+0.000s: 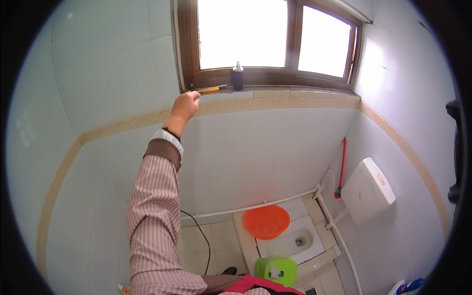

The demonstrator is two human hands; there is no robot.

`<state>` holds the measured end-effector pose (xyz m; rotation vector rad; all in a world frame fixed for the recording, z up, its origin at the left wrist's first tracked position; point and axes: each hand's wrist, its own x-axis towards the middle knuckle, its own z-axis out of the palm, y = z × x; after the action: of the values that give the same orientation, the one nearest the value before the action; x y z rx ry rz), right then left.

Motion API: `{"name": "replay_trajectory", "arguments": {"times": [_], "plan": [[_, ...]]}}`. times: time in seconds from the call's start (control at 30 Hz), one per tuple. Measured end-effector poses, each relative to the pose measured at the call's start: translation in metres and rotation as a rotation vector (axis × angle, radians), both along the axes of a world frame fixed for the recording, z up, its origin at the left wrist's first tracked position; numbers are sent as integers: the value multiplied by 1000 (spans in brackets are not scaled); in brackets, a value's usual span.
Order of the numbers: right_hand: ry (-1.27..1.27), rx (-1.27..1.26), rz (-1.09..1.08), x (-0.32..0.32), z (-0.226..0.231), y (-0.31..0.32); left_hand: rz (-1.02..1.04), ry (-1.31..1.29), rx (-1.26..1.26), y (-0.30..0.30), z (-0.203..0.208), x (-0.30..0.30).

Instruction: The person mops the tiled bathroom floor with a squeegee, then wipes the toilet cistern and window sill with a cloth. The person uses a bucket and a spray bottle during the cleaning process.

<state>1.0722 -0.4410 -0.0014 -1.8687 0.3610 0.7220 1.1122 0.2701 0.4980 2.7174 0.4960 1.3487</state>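
My left hand (186, 104) reaches up to the window sill at the end of a striped sleeve. Its fingers are closed at the near end of a slim grey and yellow stick-like thing (211, 89), whose exact kind I cannot make out. The far end of this thing points right, toward a dark bottle (238, 77) with a pale pump or cap, upright on the sill. A small gap separates my fingers from the bottle. My right hand is out of view.
A brown-framed window (292, 37) stands above the tiled sill (305, 94). Below are an orange basin (266, 222), a squat toilet (304, 239), a green stool (290, 268) and a black cable (208, 246). A white cistern (365, 194) and red-handled plunger (342, 164) are right.
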Motion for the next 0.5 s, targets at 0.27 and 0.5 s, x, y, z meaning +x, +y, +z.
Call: {"name": "replay_trajectory", "arguments": {"times": [0.27, 0.5], "plan": [[0, -63, -55, 36, 27, 110, 149, 416, 0, 75, 27, 127], [-3, -79, -56, 45, 33, 145, 204, 761, -142, 85, 44, 149]]}}
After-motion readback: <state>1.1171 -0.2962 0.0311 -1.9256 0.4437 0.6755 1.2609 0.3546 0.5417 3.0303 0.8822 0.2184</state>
